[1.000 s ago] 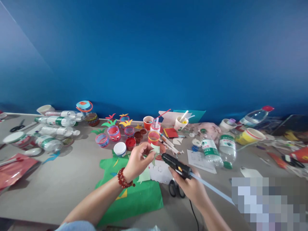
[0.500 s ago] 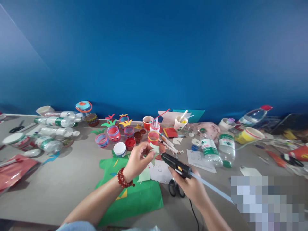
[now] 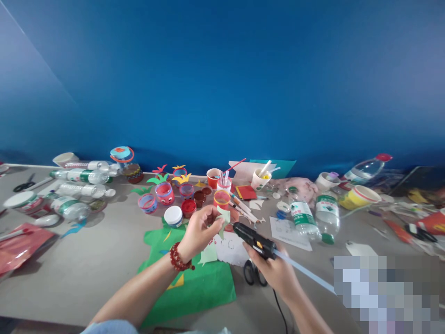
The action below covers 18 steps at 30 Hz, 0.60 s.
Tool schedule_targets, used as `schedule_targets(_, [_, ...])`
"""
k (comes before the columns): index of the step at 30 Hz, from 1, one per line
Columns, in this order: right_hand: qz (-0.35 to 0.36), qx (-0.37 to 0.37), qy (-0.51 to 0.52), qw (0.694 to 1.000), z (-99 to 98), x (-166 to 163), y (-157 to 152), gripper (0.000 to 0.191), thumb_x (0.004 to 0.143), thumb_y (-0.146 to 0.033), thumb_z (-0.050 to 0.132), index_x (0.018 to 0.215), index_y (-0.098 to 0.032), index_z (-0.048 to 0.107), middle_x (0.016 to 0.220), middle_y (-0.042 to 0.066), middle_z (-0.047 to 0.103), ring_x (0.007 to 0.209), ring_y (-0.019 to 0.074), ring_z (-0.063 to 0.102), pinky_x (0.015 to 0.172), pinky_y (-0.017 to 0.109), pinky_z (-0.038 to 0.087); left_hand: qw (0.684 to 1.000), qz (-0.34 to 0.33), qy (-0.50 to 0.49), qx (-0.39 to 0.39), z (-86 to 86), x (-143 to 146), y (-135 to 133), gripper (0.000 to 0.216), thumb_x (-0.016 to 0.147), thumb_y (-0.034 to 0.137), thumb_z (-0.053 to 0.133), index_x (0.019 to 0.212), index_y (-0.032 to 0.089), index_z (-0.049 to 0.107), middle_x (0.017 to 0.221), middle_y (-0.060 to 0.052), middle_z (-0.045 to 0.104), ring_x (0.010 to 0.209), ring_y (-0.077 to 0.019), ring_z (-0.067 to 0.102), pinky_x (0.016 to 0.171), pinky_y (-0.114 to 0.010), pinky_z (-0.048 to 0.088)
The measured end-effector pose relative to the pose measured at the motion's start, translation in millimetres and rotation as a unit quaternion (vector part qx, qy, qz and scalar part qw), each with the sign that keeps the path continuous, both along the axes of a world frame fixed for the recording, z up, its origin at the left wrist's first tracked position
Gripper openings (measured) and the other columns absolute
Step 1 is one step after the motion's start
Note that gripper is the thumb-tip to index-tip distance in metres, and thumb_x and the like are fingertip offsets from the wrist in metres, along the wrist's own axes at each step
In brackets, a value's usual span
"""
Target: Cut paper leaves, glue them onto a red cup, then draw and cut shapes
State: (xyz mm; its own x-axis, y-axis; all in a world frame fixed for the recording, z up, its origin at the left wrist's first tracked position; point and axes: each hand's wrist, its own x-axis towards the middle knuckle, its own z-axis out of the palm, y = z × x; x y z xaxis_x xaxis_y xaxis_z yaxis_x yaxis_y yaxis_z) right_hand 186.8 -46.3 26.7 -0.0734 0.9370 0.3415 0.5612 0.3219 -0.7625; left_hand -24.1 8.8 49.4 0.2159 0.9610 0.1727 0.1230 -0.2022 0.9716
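My left hand (image 3: 200,232), with a red bead bracelet on the wrist, pinches a small pale green paper cut-out (image 3: 224,216) above the table. My right hand (image 3: 274,271) grips a black hot glue gun (image 3: 253,239) with a clear glue stick out the back. The gun's nozzle points left at the cut-out and nearly touches it. Under both hands lie a green paper sheet (image 3: 194,283) and a white sheet (image 3: 231,248). Black scissors (image 3: 253,273) lie partly hidden below my right hand.
Small paint pots and decorated cups (image 3: 165,192) crowd the table's middle. Clear plastic bottles (image 3: 83,185) lie at the left, two more bottles (image 3: 313,215) at the right. Red paper (image 3: 19,248) sits at the left edge. A blue wall rises behind the grey table (image 3: 79,264).
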Motion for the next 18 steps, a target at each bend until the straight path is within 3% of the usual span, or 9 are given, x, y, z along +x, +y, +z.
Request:
schedule_targets(11, [0.001, -0.009, 0.017, 1.000, 0.4, 0.3, -1.0, 0.028, 0.086, -0.042, 0.059, 0.076, -0.017, 0.066, 0.059, 0.006, 0.069, 0.048, 0.0195, 0.064, 0.044, 0.025, 0.049, 1.000, 0.003, 0.008, 0.001, -3.9, -0.6, 1.2, 0.017, 0.083, 0.028, 0.059, 0.073, 0.017, 0.052, 0.063, 0.003, 0.052, 0.056, -0.0099, 0.048, 0.053, -0.020, 0.036])
schedule_targets(18, [-0.005, -0.001, 0.008, 1.000, 4.3, -0.9, 1.0, 0.027, 0.086, -0.041, 0.058, 0.074, -0.018, 0.066, 0.053, 0.004, 0.066, 0.048, 0.0195, 0.063, 0.046, 0.025, 0.049, 1.000, 0.005, 0.019, -0.002, 2.9, 1.1, 0.1, 0.018, 0.081, 0.028, 0.060, 0.071, 0.017, 0.050, 0.061, 0.005, 0.045, 0.054, -0.0084, 0.041, 0.051, -0.019, 0.033])
